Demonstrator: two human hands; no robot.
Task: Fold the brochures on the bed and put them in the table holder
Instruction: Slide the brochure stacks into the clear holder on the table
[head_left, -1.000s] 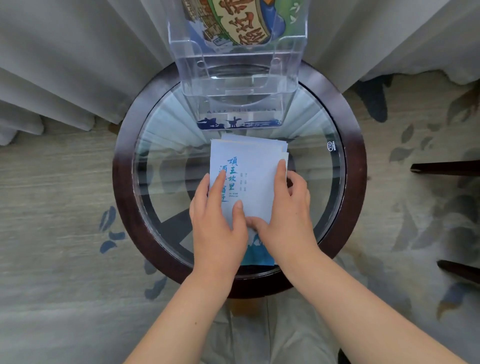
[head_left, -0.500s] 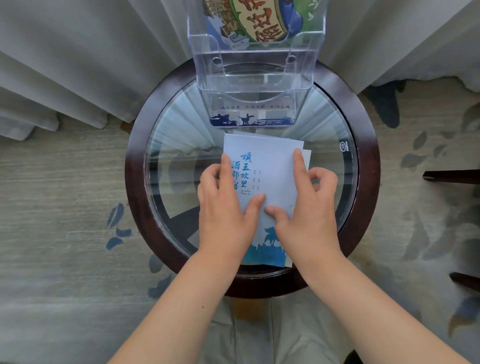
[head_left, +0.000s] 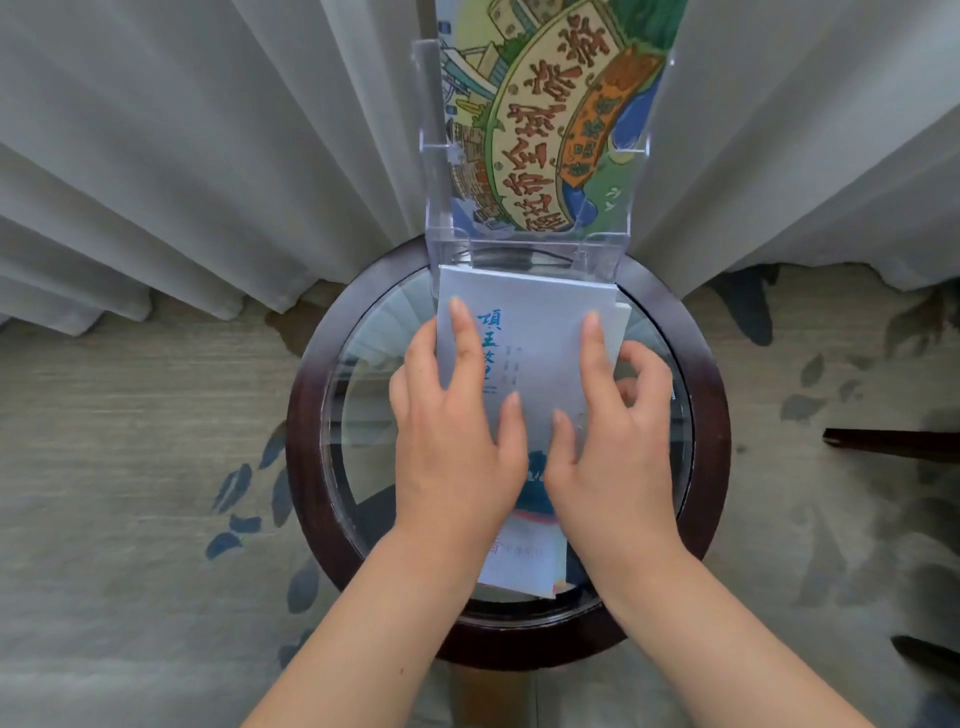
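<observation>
pale blue-white paper fills the middle of the view: a stack of folded brochures (head_left: 524, 338) pinched between both hands. the left hand (head_left: 457, 447) lays its fingers (head_left: 460, 332) flat on the cover with the thumb just beside the printed characters, grasping the stack's left edge; the right hand (head_left: 608, 447) has its forefinger on the cover, its thumb low on it, and the other fingers curled at the right edge. half a second back the stack lay lower over the glass desk (head_left: 363, 415), well short of the clear holder (head_left: 530, 249). now its top edge, beyond the fingertips, meets the mouth of the holder's lower pocket, while the bottom edge trails under the wrists. a colourful leaflet (head_left: 550, 145) already stands in the upper tier, farther past the fingers. the folding looks finished for this batch; my guess is the stack needs only to be slid down into the pocket, kept square so the loose sheet at the right edge does not catch.
</observation>
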